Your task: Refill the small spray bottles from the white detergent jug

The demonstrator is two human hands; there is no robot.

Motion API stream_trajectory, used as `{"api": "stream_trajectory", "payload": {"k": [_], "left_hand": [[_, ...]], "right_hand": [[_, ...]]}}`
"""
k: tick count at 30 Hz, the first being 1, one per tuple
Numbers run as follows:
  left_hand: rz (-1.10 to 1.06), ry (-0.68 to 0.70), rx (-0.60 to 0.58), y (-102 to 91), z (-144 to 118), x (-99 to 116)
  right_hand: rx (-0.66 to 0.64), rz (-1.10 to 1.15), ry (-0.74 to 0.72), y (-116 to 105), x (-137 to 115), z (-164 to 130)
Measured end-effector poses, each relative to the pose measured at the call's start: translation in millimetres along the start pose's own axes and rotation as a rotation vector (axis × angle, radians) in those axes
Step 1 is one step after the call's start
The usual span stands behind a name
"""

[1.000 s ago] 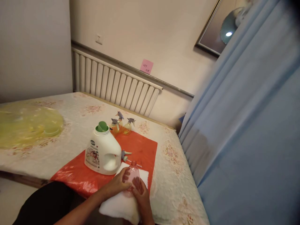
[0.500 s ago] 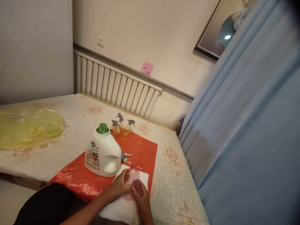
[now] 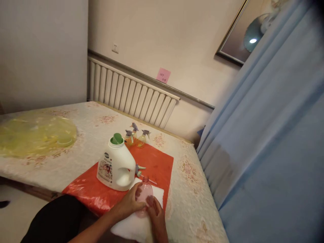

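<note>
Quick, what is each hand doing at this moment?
Left hand: closed around the small pink bottle, which rests on the white towel.
Right hand: fingers closed on the same bottle's lower part.

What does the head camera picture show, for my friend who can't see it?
Both hands, left hand and right hand, hold a small pink bottle on a white towel. Beside it a white detergent jug stands on an orange sheet.

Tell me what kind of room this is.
Probably a bedroom at home: a quilted mattress serves as the work surface, a radiator runs along the wall, and a blue curtain hangs on the right.
</note>
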State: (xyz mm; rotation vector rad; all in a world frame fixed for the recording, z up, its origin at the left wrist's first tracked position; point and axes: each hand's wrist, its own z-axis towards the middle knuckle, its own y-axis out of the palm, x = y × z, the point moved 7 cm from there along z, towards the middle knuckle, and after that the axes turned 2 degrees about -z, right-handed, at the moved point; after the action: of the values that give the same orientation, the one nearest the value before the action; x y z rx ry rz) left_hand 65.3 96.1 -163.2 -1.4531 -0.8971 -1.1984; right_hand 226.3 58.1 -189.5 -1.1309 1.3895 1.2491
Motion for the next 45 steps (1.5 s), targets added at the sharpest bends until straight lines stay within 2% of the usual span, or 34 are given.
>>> {"api": "stream_trajectory", "payload": {"k": [5,9,13,17,22,27,34,45], "left_hand": [[0.001,0.067,0.058,-16.7,-30,9],[0.062,0.098,0.135,-44.1,-54,5],[0.062,0.073,0.211,-78.5,-74,-6],[0.097,0.011,0.352,-110.8,-87,-21],[0.210,-0.040,0.530,-134.4,-97,-36],[0.220,-0.019,0.605,-142.5,-99,-36],[0.232,0.020,0.613,-145.8,-93,-33],[0.359,0.103,0.562,-138.4,-86,-49]], "right_hand": [[0.013,-0.051,-0.008,-4,3,1],[0.020,0.061,0.017,-5,16,2],[0.018,0.147,0.014,-6,20,0],[0.034,0.141,0.029,-9,23,0],[0.062,0.143,0.049,-12,31,3],[0.059,0.091,0.058,-13,36,6],[0.068,0.066,0.052,-15,38,6],[0.081,0.055,0.049,-11,32,4]]}}
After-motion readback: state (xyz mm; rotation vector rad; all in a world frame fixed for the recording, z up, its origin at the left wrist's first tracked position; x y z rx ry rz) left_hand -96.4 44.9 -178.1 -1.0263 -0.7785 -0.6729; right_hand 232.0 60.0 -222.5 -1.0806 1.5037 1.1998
